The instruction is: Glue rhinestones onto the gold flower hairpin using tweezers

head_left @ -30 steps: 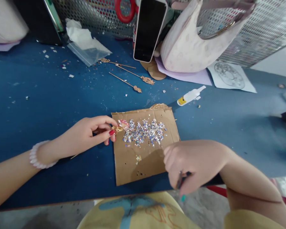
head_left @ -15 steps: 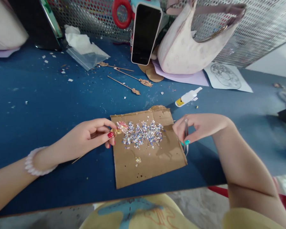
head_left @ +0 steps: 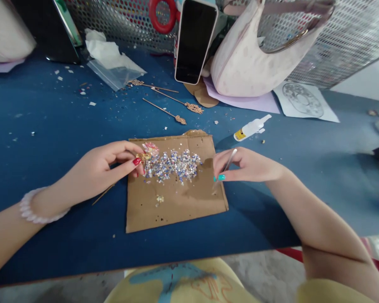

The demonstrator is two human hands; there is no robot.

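My left hand [head_left: 105, 168] is closed on a gold hairpin [head_left: 143, 157], its thin stick jutting out below the palm. Pink beads or petals [head_left: 150, 147] lie right against the gold head; whether they are fixed to it I cannot tell. Under the fingers is a cardboard sheet [head_left: 189, 206] bearing a spread of shiny blue, white and silver sequin-like bits [head_left: 173, 165]. A small pale-yellow cluster [head_left: 159, 199] sits lower on the board. Over its right edge, my right hand [head_left: 244, 166] pinches metal tweezers [head_left: 230, 160], tips pointing down and blurred.
A white glue bottle [head_left: 252, 127] lies beyond my right hand. Farther back are several gold hairpins [head_left: 180, 120], a plastic bag [head_left: 113, 75], an upright phone [head_left: 196, 42], a pale handbag [head_left: 240, 63] and a printed sheet [head_left: 303, 101]. Metal mesh [head_left: 113, 21] borders the back of the table.
The cardboard has slid left and slightly away from me, with the bits on it. Both hands have shifted left as well, and the tweezers have tilted.
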